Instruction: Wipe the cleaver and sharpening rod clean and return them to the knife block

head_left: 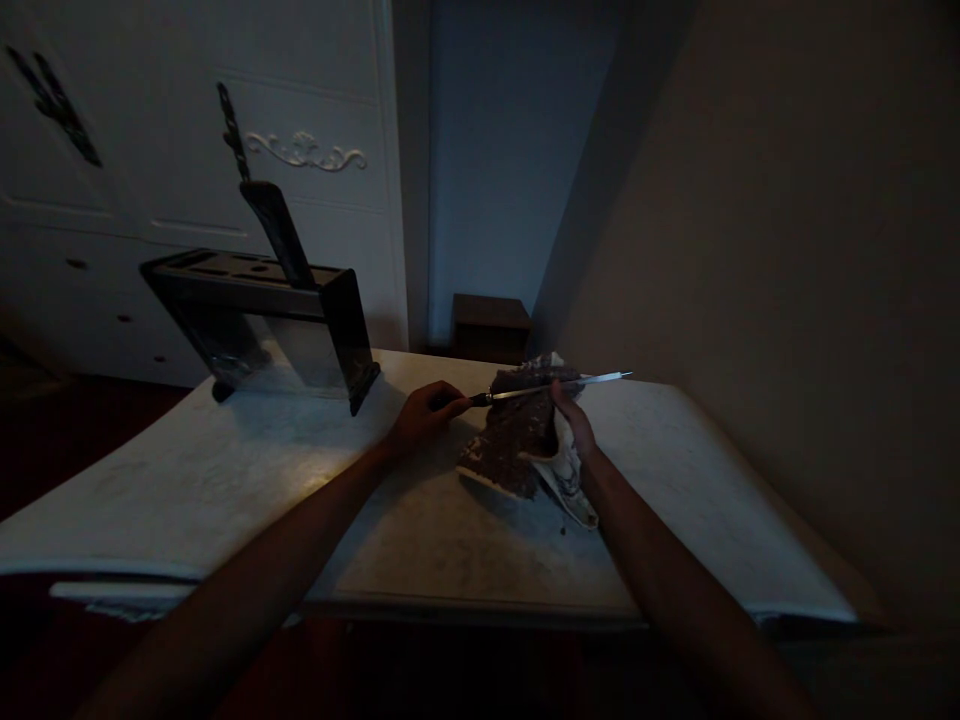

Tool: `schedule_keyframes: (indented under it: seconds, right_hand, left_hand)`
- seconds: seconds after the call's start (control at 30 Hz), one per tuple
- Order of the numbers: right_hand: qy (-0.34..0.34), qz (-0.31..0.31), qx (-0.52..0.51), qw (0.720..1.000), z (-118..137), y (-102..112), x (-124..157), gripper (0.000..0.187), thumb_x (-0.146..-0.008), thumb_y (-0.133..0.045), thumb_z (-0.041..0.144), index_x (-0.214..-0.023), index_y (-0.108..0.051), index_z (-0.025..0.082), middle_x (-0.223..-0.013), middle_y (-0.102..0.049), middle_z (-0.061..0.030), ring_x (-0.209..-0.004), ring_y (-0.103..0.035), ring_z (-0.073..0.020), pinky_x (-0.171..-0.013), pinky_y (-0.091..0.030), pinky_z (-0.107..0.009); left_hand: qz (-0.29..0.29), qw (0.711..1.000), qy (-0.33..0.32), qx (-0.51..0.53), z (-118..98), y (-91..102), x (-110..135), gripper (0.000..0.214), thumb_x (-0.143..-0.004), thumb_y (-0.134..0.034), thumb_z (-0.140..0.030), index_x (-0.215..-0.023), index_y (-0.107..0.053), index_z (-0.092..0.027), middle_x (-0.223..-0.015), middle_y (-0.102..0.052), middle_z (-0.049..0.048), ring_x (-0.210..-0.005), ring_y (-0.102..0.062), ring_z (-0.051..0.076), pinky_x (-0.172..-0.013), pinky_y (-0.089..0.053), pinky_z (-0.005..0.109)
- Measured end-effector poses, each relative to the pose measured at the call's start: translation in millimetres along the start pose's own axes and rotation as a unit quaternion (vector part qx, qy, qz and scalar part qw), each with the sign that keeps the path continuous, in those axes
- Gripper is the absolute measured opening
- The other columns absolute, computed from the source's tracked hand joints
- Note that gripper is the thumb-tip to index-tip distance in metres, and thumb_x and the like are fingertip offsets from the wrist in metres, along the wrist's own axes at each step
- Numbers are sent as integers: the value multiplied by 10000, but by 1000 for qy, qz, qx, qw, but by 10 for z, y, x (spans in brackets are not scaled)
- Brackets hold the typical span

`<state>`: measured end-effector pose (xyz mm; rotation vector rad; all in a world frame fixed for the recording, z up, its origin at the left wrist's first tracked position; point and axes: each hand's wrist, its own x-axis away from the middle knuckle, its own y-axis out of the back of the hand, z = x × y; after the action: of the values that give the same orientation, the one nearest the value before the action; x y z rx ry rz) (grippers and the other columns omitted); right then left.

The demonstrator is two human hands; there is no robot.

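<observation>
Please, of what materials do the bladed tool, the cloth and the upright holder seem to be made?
Bladed tool: probably polished metal, by its bright gleam; handle dark, material unclear.
Cloth: likely textile, softly folded, its brown face rough.
Holder: perhaps black plastic; its glossy side could be metal.

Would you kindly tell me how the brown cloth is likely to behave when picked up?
The brown cloth would probably hang floppy, since its pale edge already curls into loose folds beside the right hand. It seems unlikely to be very slippery, given its rough, nubbly-looking surface.
</observation>
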<state>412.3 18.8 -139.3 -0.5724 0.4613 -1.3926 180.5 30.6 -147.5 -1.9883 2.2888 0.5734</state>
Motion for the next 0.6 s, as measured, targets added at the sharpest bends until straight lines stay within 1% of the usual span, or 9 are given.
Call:
schedule_keyframes:
  seconds: [0.07,0.2,0.27,0.33,0.4,0.53,0.6]
  right_hand:
    - [2,20,22,1000,-35,-16,29,362,-706,-831,405,-989,-666,251,-924,-750,-31,-1113,-667,-306,-1024,-534,-505]
    - [6,50,55,997,-55,-33,93,376,-699,-844,383,-1010,-677,253,-980,-751,-40,-1125,-660,-327,-1040,-514,-532]
    - [-9,70,66,995,-54,-19,105,408,-682,-855,365,-1027,-687,227,-970,-752,-56,-1116,-663,-343,-1041,-508,-540]
    - [-34,98,73,992,-54,9,100,423,-666,-860,343,-1032,-693,213,-957,-752,-65,-1107,-666,-351,-1037,-505,-548]
    - [-50,115,76,989,-57,41,87,426,-641,-869,334,-1012,-697,217,-942,-754,-61,-1091,-674,-352,-1025,-508,-552]
    - [-63,109,64,990,-60,81,72,464,-534,-914,321,-931,-692,225,-898,-761,-52,-1065,-685,-358,-1003,-514,-561]
    - [-78,110,56,989,-56,74,82,462,-528,-914,317,-916,-681,226,-905,-762,-55,-1084,-677,-358,-1006,-506,-571]
  left_hand:
    - [-6,1000,-7,-1,-10,-10,8,374,-761,-696,-534,-802,-672,-163,-684,-606,13,-603,-531,139,-549,-402,251]
    - [-16,1000,-22,4,-28,-44,24,357,-766,-680,-532,-802,-690,-177,-761,-659,39,-725,-584,181,-661,-449,280]
    - [-15,1000,-23,11,-45,-66,34,350,-764,-676,-529,-804,-693,-182,-794,-677,45,-764,-598,193,-704,-461,293]
    - [-10,1000,-20,17,-66,-85,45,351,-769,-667,-528,-800,-693,-179,-794,-680,47,-769,-602,194,-714,-466,295]
    - [-3,1000,-15,19,-82,-98,56,363,-775,-653,-535,-777,-687,-173,-754,-662,44,-735,-591,185,-685,-461,286]
    - [21,999,17,24,-79,-125,79,433,-788,-619,-591,-695,-641,-168,-614,-560,18,-592,-503,148,-550,-386,257]
    - [33,999,29,28,-70,-146,91,452,-799,-600,-609,-701,-633,-168,-587,-527,8,-562,-473,141,-520,-353,251]
